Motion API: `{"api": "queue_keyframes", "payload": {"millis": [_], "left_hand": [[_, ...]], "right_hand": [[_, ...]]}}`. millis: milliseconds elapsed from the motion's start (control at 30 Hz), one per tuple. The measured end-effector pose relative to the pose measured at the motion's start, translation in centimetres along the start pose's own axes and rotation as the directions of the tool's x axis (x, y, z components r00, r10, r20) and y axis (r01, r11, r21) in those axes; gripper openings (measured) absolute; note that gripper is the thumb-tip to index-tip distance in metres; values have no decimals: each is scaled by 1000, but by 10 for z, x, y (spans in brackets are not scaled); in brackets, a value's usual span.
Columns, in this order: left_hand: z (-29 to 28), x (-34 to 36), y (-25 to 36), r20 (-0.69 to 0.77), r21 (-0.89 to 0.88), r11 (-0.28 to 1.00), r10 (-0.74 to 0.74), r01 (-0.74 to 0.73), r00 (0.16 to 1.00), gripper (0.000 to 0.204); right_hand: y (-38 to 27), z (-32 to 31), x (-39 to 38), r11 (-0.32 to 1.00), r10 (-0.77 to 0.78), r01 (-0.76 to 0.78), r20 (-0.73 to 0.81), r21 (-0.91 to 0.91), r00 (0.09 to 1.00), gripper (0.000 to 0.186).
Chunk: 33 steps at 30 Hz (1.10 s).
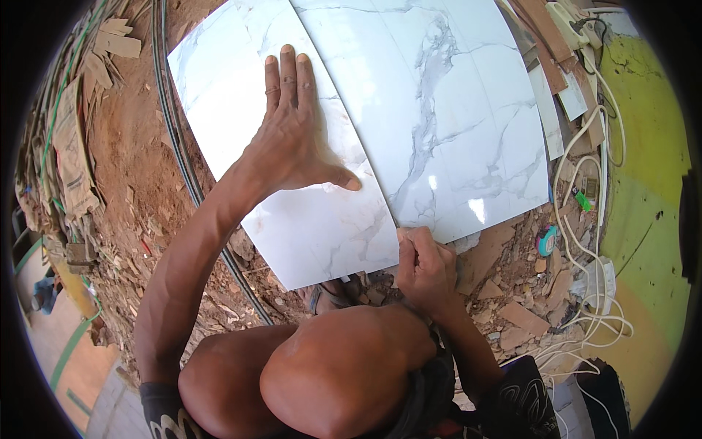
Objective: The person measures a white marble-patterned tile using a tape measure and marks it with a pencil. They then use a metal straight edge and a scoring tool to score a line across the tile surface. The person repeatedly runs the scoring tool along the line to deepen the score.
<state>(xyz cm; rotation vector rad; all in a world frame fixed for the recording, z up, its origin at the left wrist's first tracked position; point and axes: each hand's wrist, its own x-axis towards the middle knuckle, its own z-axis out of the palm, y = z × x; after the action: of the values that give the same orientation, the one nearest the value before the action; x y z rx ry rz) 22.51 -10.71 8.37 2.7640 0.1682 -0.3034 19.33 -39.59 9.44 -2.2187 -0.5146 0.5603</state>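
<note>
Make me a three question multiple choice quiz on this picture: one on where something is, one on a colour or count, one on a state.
1. Where does the left hand lie?
A. flat on the left marble-look tile
B. on the white cables
C. on the knee

2. How many large marble-look tiles lie side by side?
A. one
B. two
C. four

3. How is the right hand held?
A. spread flat
B. raised in the air
C. fingers curled, at the near edge of the right marble-look tile

Answers: 1 A, the palm and fingers are spread on the left tile. 2 B, a seam parts two white grey-veined tiles. 3 C, the fingers are bunched at the tile's near corner; whether they hold anything cannot be told.
</note>
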Motion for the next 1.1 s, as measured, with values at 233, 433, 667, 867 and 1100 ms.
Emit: {"api": "queue_keyframes", "payload": {"millis": [233,433,667,867,1100], "left_hand": [[4,-2,-7,-1,3,1000,1,-1,1000,185],[-7,0,3,71,-13,999,-34,35,997,181],[-9,-1,3,43,-43,999,1,1,999,180],[-6,1,-1,32,-3,998,62,-62,998,177],[-7,-2,0,-3,-74,997,23,-24,1000,175]], "right_hand": [[-11,15,57,964,-248,253,-67,77,966,9],[-30,25,98,966,-255,258,-81,35,964,13],[-48,43,163,960,-278,278,-98,-6,956,11],[-69,45,202,976,-219,219,-24,-20,975,10],[-56,45,181,966,-253,255,-63,34,965,13]]}}
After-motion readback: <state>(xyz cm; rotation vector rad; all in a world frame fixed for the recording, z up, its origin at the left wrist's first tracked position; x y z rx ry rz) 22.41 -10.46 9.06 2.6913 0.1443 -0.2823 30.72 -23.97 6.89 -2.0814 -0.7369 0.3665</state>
